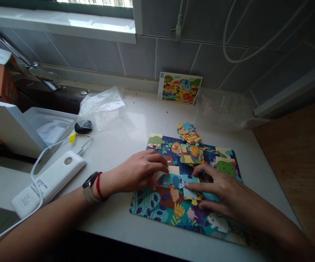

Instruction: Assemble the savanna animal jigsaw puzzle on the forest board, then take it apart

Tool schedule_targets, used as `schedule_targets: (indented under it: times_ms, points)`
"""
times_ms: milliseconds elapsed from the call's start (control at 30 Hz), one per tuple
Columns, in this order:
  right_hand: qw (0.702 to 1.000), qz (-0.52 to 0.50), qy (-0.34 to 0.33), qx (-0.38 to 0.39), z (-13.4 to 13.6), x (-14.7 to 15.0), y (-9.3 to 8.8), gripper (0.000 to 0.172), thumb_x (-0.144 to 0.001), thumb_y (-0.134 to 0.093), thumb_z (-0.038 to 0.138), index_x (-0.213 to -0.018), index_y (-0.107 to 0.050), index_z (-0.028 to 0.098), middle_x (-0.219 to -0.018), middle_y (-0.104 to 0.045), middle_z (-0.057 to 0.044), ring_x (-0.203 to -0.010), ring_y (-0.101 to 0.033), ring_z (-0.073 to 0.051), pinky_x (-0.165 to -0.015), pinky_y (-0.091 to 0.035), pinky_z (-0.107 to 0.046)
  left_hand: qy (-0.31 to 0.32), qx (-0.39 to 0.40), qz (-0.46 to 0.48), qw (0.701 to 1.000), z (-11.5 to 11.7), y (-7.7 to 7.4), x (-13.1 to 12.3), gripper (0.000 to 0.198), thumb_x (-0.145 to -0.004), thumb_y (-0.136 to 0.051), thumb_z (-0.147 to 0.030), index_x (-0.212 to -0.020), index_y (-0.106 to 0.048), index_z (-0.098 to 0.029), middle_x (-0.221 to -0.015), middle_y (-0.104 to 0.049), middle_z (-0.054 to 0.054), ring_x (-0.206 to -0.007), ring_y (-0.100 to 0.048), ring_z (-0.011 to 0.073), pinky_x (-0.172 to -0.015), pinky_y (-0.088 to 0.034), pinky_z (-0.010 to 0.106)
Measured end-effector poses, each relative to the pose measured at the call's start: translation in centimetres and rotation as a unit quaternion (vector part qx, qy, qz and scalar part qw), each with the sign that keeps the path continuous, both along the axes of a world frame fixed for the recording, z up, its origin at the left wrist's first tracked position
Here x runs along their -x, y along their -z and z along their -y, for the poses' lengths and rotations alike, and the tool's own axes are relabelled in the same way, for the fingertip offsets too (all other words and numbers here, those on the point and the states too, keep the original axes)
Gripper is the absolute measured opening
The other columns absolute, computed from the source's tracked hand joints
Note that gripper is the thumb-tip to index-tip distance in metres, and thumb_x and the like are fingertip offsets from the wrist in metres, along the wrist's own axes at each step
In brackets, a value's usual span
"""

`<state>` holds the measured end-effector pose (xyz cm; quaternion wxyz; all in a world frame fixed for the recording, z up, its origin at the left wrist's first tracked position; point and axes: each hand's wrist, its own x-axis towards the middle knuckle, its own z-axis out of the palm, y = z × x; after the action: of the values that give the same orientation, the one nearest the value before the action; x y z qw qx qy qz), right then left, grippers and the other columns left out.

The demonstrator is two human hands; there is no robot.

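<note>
A dark, colourful jigsaw board (157, 216) lies on the white counter with loose puzzle pieces on top of it. My left hand (143, 169) reaches in from the left, its fingers curled down on a puzzle piece (171, 179) with a blue animal part on it. With index finger and thumb, my right hand (220, 187) grips a light-blue puzzle piece (190, 189). The two pieces meet edge to edge or nearly so. Green pieces (156, 141) sit at the board's upper left and right. A joined yellow piece group (192, 154) lies near the top middle.
A heap of puzzle pieces (188, 131) lies behind the board. A picture card (179, 88) leans on the tiled wall. Plastic bags (101, 107) lie left and right of it. A white power bank (50, 182) with a cable is at left, near the sink (67, 94).
</note>
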<state>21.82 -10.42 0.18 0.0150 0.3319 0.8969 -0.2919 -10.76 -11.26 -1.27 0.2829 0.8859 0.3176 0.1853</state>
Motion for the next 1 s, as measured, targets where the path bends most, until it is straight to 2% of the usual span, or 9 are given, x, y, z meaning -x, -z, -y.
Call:
schedule_targets:
  times_ms: [133, 233, 533, 733, 833, 1000]
  points:
    - [1.000, -0.005, 0.002, 0.005, 0.0, -0.4, -0.1, 0.044, -0.091, -0.078, 0.028, -0.130, -0.072, 0.046, -0.138, -0.059, -0.004, -0.114, -0.069, -0.027, -0.096, -0.059, -0.041, -0.003, -0.022, -0.021, 1.000, 0.3, -0.1, -0.1, 0.023, -0.103, -0.058, -0.026, -0.123, -0.070, -0.022, -0.130, -0.069, 0.010, -0.111, -0.065, 0.0247, -0.098, -0.054, 0.042]
    - [1.000, -0.004, 0.008, -0.008, 0.1, -0.5, 0.0, 0.045, -0.091, -0.075, 0.023, -0.131, -0.071, 0.043, -0.138, -0.058, -0.006, -0.116, -0.068, -0.027, -0.096, -0.059, -0.042, 0.004, -0.033, -0.027, 0.999, 0.5, 0.0, 0.0, 0.036, -0.099, -0.070, -0.038, -0.132, -0.066, -0.023, -0.140, -0.065, 0.012, -0.115, -0.063, 0.0278, -0.099, -0.052, 0.044]
    - [1.000, -0.020, 0.010, -0.010, 0.1, -0.6, -0.2, 0.043, -0.092, -0.073, 0.022, -0.131, -0.072, 0.039, -0.135, -0.061, -0.008, -0.115, -0.068, -0.027, -0.095, -0.059, -0.039, 0.011, -0.014, -0.024, 1.000, 0.4, 0.3, 0.1, 0.035, -0.099, -0.071, -0.035, -0.131, -0.064, -0.024, -0.143, -0.063, 0.011, -0.122, -0.062, 0.0272, -0.103, -0.049, 0.043]
    - [0.998, -0.059, -0.023, -0.010, 1.0, 1.1, -0.4, 0.034, -0.092, -0.078, 0.031, -0.126, -0.074, 0.038, -0.134, -0.059, -0.008, -0.107, -0.069, -0.025, -0.088, -0.061, -0.038, 0.000, -0.020, -0.020, 1.000, 0.4, 0.6, 0.0, 0.031, -0.100, -0.068, -0.038, -0.128, -0.067, -0.024, -0.140, -0.065, 0.011, -0.120, -0.063, 0.0276, -0.104, -0.050, 0.044]
    - [0.997, -0.059, -0.045, -0.015, 1.5, 2.1, 0.1, 0.037, -0.090, -0.079, 0.024, -0.125, -0.074, 0.036, -0.131, -0.060, -0.009, -0.103, -0.071, -0.024, -0.084, -0.062, -0.036, -0.005, -0.016, -0.009, 1.000, 0.5, 0.7, 0.0, 0.032, -0.098, -0.071, -0.038, -0.127, -0.068, -0.024, -0.138, -0.066, 0.011, -0.119, -0.064, 0.0281, -0.104, -0.051, 0.044]
    - [0.997, -0.059, -0.046, -0.007, 1.5, 2.2, 0.5, 0.048, -0.087, -0.083, 0.026, -0.132, -0.070, 0.036, -0.137, -0.059, -0.009, -0.112, -0.070, -0.027, -0.091, -0.062, -0.039, -0.006, -0.008, -0.010, 1.000, 0.4, 0.6, 0.0, 0.031, -0.098, -0.072, -0.038, -0.125, -0.069, -0.023, -0.138, -0.066, 0.011, -0.120, -0.064, 0.0283, -0.104, -0.051, 0.044]
